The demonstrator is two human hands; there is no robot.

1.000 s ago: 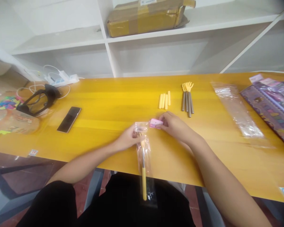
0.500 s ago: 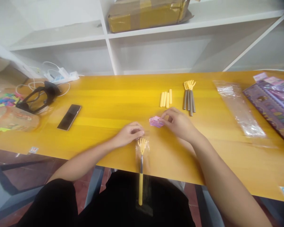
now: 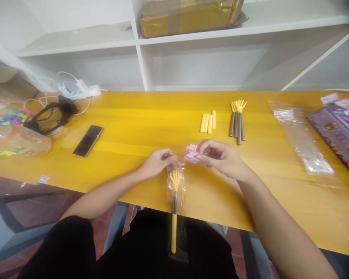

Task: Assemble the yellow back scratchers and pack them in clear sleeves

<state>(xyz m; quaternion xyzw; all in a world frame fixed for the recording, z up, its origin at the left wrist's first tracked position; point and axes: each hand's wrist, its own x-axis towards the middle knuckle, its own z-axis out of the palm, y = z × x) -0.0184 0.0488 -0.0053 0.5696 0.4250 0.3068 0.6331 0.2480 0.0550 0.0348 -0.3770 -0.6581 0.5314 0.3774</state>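
The left hand (image 3: 158,162) pinches the top end of a clear bag (image 3: 181,186), and the bagged back scratcher (image 3: 174,221) lies just below those fingertips, its yellow handle reaching past the tabletop (image 3: 128,133) edge. Just beside, the right hand (image 3: 222,158) pinches pink cards (image 3: 192,155) between thumb and fingers. Beyond it lie yellow tubes (image 3: 208,123) and, to their right, metal-shafted scratchers (image 3: 237,123).

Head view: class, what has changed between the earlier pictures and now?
The back scratcher has moved lower in view, and the left hand now grips the bag nearer its top. The pink card in the right hand looks more spread, in two parts. The phone, yellow sticks and other scratchers stayed put.
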